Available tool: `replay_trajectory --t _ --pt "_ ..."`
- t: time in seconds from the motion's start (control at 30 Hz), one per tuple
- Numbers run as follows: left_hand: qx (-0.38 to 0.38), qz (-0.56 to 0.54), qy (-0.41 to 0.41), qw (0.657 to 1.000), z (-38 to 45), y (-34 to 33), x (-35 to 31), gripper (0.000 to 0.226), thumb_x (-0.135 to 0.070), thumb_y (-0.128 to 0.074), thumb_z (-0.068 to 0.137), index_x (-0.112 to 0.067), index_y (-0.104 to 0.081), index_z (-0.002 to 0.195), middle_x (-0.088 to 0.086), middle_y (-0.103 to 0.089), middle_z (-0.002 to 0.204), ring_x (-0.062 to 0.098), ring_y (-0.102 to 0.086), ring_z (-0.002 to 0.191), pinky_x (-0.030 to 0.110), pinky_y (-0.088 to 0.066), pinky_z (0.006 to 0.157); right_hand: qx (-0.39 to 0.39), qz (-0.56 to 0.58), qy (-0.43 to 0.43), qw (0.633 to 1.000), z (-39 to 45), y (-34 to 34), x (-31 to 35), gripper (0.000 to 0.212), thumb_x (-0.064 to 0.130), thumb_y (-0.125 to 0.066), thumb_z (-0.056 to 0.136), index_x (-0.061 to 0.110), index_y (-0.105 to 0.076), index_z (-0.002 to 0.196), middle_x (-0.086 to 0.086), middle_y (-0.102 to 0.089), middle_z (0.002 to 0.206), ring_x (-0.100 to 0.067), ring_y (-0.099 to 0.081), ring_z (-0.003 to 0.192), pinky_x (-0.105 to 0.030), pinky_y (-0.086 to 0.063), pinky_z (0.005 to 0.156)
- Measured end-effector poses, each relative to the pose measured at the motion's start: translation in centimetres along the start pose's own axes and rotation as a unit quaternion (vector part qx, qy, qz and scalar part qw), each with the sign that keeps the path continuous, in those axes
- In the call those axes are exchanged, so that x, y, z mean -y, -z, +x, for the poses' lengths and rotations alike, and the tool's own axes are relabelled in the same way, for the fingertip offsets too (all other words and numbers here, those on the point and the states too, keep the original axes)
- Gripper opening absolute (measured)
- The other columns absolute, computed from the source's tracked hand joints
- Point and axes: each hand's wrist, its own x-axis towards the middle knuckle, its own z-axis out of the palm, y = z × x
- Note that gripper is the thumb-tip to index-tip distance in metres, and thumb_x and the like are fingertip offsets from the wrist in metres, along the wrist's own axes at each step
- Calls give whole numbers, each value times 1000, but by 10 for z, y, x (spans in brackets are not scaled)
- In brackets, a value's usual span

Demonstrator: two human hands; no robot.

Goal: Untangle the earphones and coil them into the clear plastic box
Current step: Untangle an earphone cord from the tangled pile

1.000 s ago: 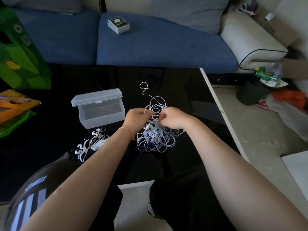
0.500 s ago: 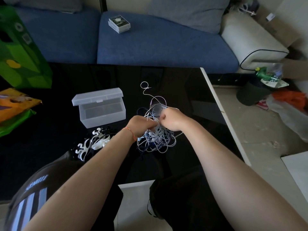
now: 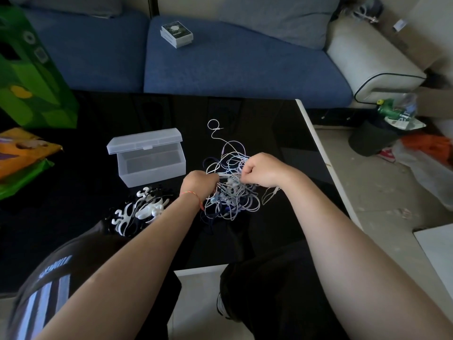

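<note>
Reaching forward from the bottom of the view, two bare forearms meet over a black table. The left hand, with a thin red string at the wrist, has its fingers curled into a tangle of white and dark earphones, its grip closed on the cords. Just beside it, the right hand pinches strands at the top of the same tangle, fingers bent tight. The tangle lies on the table between and below both hands, with one loose cord end curling away toward the far side. Left of the left wrist sits a small heap of white and black clips. Beyond them stands the clear box, lid tipped open, nothing visible inside. Farther back is a blue sofa with a small pack on its cushion.
</note>
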Motion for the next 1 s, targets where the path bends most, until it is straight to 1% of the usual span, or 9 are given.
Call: replay_trajectory --t 0.1,0.17,0.3,0.4,0.53,0.67,0.8,0.87,1.0 --pt "-33 47 -33 998 -2 1 1 17 -23 -65 83 -12 -58 71 -2 -58 64 15 -53 61 24 -37 52 -13 23 6 1000 -2 0 -1 17 18 -65 93 10 -70 78 6 -70 88 -9 -63 77 -19 -46 62" --pt "-55 -5 -104 993 -7 -1 -5 8 -19 -68 83 -14 -62 82 -5 -61 74 9 -54 66 22 -38 54 -33 8 -2 999 0 -2 -1 20 14 -60 95 -1 -69 86 2 -65 79 -12 -57 63 -18 -45 53" --pt "0 -23 -197 980 -15 -6 -18 8 -19 -66 83 -21 -69 91 -2 -64 78 9 -54 62 22 -46 56 -41 12 -4 999 2 -5 1 16 14 -59 95 7 -73 92 1 -64 84 -19 -59 76 -27 -44 61" --pt "36 58 -182 981 -13 -8 -11 13 -25 -70 82 -25 -66 95 -4 -67 83 9 -60 65 20 -48 56 -37 2 -12 999 6 -9 1 32 17 -55 98 -4 -61 76 -6 -49 70 -22 -45 65 -30 -38 59" --pt "63 129 -143 979 -9 -9 -1 26 -20 -77 77 -20 -60 97 -4 -57 89 10 -54 64 20 -41 53 -38 -17 -31 999 10 -14 -3 47 12 -47 102 14 -37 56 -3 -38 55 -18 -33 51 -33 -36 59" --pt "60 173 -126 975 -6 -11 3 32 -12 -75 75 -18 -53 99 0 -56 84 15 -53 66 27 -43 56 -58 -28 -41 997 16 -21 -5 36 1 -45 97 12 -42 63 -31 -67 105 -22 -40 63 -33 -34 56" --pt "47 66 -135 988 -7 -17 -2 11 -17 -67 80 -8 -64 86 -3 -59 72 11 -50 59 16 -40 50 -70 9 -46 996 18 -22 -5 28 15 -50 101 8 -57 75 -19 -64 87 -24 -50 67 -32 -41 60" --pt "41 -1 -96 995 -5 -19 -4 28 -26 -63 83 2 -67 78 -1 -56 61 14 -47 58 21 -40 52 -73 37 -44 996 18 -22 -4 28 17 -51 101 5 -62 78 -13 -63 79 -24 -55 67 -30 -44 61" --pt "55 17 -37 998 -1 -21 -2 48 -48 -64 85 -2 -65 71 3 -53 59 17 -46 57 30 -41 60 -74 55 -51 994 18 -23 -4 30 12 -52 99 -5 -71 84 9 -59 60 -14 -59 57 -28 -50 59"
